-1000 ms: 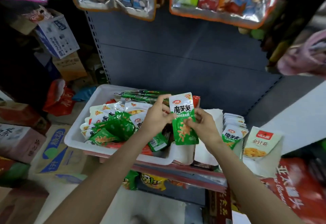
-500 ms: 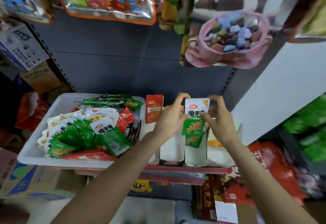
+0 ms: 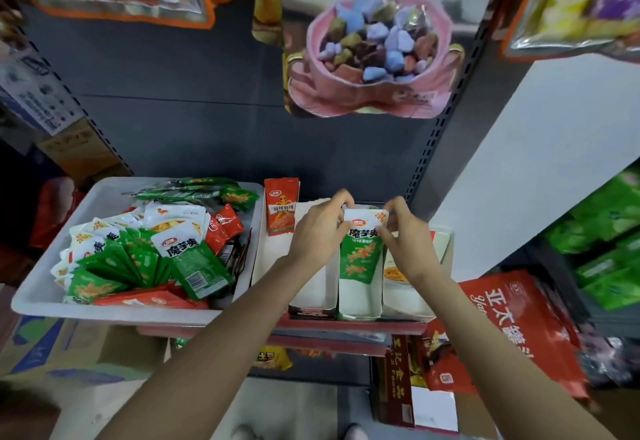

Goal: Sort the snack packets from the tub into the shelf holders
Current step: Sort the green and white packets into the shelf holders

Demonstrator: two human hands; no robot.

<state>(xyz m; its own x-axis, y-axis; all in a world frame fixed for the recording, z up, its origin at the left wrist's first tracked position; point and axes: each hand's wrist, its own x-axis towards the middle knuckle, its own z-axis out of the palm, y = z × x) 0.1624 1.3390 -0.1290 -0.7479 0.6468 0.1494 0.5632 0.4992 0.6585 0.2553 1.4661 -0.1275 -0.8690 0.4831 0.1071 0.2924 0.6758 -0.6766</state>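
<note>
A white tub on the shelf at left holds several green, white and red snack packets. To its right stand white cardboard shelf holders side by side. My left hand and my right hand each pinch a top corner of a green-and-white packet. The packet stands upright inside the middle holder. A red packet stands in the leftmost holder. Behind my right hand, a packet with a yellow picture sits in the rightmost holder.
Large candy bags hang above from the dark shelf back panel. A red bag lies low at right, green packs further right. Cardboard boxes sit below the tub at left. A white side panel rises at right.
Both hands carried the green-and-white packet from over the tub to the right and lowered it into the middle holder. The view swung right as well.
</note>
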